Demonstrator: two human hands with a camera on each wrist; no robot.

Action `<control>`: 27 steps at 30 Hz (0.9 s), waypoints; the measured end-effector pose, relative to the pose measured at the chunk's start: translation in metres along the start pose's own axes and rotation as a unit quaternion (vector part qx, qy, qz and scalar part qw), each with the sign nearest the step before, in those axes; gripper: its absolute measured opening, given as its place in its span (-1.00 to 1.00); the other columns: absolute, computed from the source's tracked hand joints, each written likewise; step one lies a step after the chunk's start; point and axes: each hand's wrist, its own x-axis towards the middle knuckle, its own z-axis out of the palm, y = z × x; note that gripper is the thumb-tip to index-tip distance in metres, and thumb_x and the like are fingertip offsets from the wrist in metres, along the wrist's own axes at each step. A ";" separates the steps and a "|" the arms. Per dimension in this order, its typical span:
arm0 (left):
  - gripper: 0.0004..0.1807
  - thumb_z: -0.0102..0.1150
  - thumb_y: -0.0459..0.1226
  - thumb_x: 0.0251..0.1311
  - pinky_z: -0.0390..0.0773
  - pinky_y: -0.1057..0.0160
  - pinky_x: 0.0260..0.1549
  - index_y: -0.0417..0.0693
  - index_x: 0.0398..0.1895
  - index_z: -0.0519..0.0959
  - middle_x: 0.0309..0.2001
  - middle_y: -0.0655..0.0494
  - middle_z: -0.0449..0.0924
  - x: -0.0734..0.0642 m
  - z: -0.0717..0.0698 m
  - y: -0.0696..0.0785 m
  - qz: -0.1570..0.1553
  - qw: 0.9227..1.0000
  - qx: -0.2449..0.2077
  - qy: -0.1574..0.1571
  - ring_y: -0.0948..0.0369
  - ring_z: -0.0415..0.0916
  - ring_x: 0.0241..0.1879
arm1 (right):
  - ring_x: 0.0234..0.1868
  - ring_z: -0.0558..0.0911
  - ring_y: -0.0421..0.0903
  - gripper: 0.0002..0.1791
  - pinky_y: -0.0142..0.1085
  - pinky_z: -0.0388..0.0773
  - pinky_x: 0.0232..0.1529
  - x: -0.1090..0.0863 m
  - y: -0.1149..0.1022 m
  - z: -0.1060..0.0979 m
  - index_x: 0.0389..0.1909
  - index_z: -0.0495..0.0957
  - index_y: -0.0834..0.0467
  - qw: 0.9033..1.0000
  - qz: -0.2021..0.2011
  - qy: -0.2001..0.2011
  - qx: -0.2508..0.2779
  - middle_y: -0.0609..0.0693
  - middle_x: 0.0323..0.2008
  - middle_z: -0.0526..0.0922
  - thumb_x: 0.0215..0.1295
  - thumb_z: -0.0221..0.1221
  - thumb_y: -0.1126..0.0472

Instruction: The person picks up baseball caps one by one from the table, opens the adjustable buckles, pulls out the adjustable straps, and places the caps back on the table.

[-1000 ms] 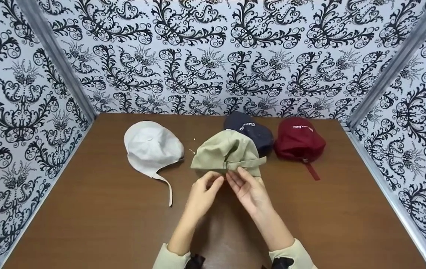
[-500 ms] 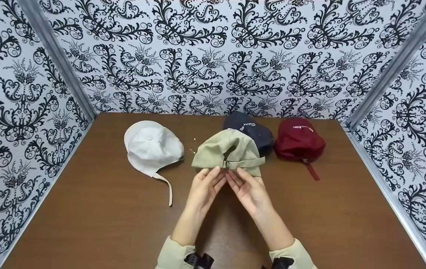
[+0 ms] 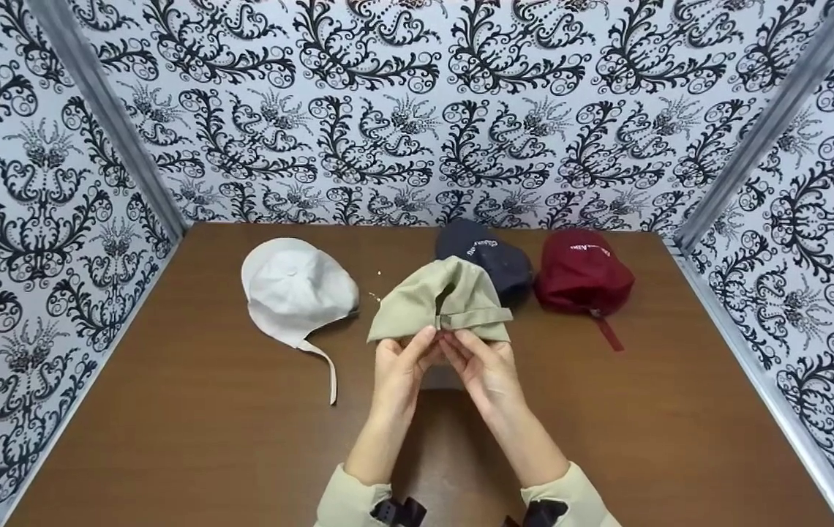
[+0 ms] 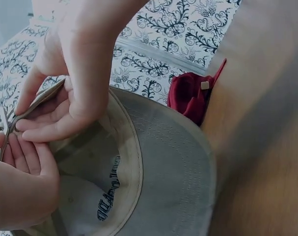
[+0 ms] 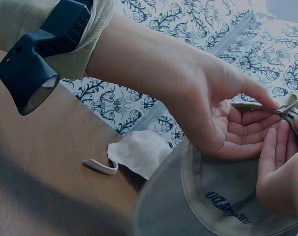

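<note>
A khaki baseball cap (image 3: 413,304) is held off the table in both hands, its back strap (image 3: 479,317) and small buckle (image 3: 445,321) facing me. My left hand (image 3: 396,380) pinches the rear edge just left of the buckle, thumb outside and fingers inside. On the other side of the buckle, my right hand (image 3: 491,377) pinches the edge under the strap, whose loose end sticks out rightward. Both wrist views look into the cap, where dark stitched lettering (image 4: 109,189) shows. Its brim (image 4: 173,167) points down toward the table.
To the left lies a white cap (image 3: 300,285) with its strap trailing forward. Behind the khaki cap sits a navy cap (image 3: 501,263), partly hidden. A dark red cap (image 3: 584,274) is right of it. Patterned walls (image 3: 402,110) enclose the brown table (image 3: 205,410).
My left hand has come up from below the rim and now grips the cap's rear edge. The cap has tilted slightly, its brim showing beneath my hands.
</note>
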 end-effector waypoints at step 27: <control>-0.61 0.30 -0.49 0.14 0.71 0.32 -0.19 -0.39 0.02 0.42 -0.29 0.10 0.65 -0.003 0.000 -0.002 0.060 0.990 0.113 0.056 0.30 0.67 -0.30 | -0.37 0.73 -0.20 -0.77 -0.33 0.72 -0.14 -0.005 0.002 0.007 -0.32 0.57 0.17 0.996 -0.022 0.025 -0.083 -0.02 -0.43 0.74 0.34 0.03 0.52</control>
